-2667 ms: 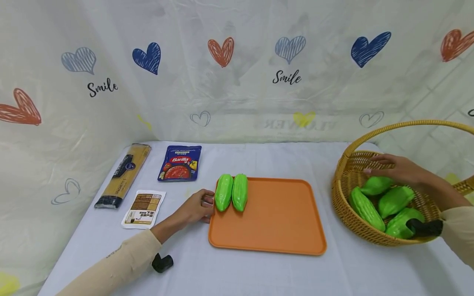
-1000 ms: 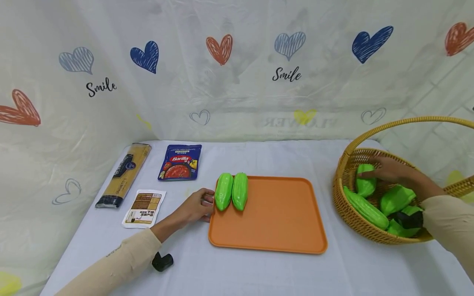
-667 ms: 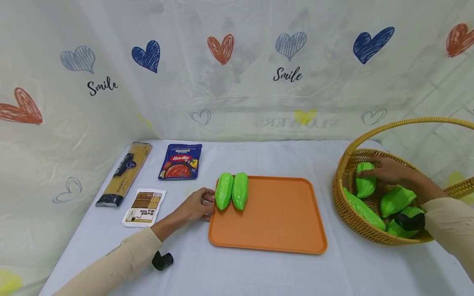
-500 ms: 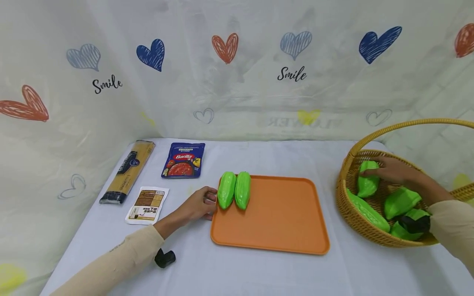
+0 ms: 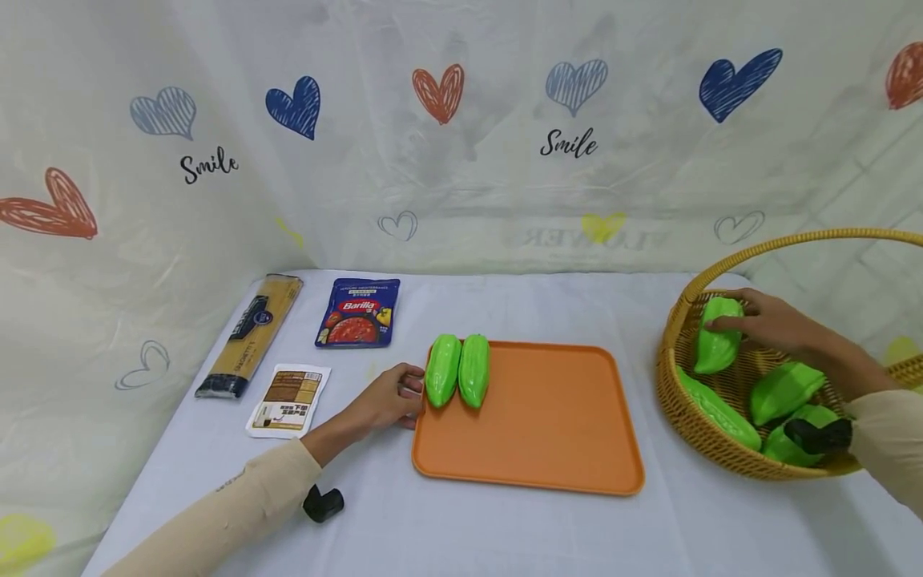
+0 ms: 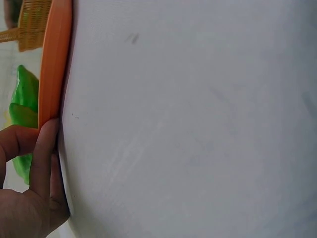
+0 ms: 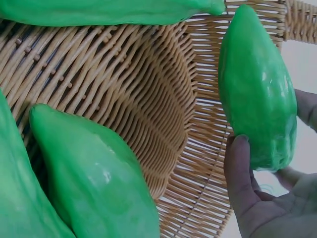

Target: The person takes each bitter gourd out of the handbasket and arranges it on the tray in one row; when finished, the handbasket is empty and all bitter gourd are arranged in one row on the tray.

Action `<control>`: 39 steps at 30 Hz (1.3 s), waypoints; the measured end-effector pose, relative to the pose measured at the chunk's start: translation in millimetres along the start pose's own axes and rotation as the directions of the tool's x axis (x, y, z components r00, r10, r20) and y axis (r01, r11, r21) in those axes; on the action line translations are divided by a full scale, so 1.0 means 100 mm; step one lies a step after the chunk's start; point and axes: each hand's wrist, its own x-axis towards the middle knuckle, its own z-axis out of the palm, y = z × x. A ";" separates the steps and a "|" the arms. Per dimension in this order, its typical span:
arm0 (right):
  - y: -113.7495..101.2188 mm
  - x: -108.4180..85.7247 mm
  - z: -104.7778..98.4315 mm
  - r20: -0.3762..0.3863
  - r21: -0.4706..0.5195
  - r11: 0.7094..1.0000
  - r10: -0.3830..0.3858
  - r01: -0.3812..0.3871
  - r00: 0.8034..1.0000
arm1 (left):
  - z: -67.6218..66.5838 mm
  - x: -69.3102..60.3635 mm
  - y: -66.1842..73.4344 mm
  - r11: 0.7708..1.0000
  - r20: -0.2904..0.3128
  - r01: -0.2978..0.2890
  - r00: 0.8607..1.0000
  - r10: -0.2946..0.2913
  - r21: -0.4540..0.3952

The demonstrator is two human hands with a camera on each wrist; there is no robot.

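My right hand [image 5: 782, 327] grips a green bitter melon [image 5: 719, 335], thumb on one side and fingers on the other. In the right wrist view this bitter melon [image 7: 260, 94] stands upright, tapered end up, by the basket's wall. Several more bitter melons lie in the wicker basket [image 5: 678, 405], one of them [image 7: 99, 173] close to the wrist camera. At the left, my left hand [image 5: 385, 401] holds the left edge of the orange tray [image 5: 541, 425]; the left wrist view shows fingers against its rim. Two bitter melons [image 5: 458, 371] lie side by side in the tray's far left corner.
Left of the tray lie a spaghetti packet [image 5: 248, 336], a blue Barilla sauce pouch [image 5: 357, 312] and a white-and-brown sachet [image 5: 289, 401]. The basket's tall arched handle [image 5: 793, 239] rises over the right arm. A heart-printed curtain [image 5: 505, 176] hangs behind the white-covered table.
My right hand has gone down into the basket, taken hold of a bitter melon, turned it upright and raised it slightly. The left hand stays at the tray's edge.
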 end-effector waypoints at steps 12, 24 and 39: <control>-0.07 -0.14 -0.02 -0.012 0.005 1.000 -0.020 0.020 1.000 | 0.02 -0.02 0.02 0.999 0.003 -0.020 1.000 0.021 -0.031; -0.17 -0.31 0.05 -0.024 0.029 0.990 -0.138 0.138 0.990 | 0.01 -0.02 0.03 1.000 0.003 -0.003 1.000 0.003 -0.016; -0.36 -0.52 0.22 -0.059 -0.030 0.968 -0.251 0.250 0.966 | 0.00 -0.05 0.06 1.000 0.007 0.006 1.000 -0.005 -0.011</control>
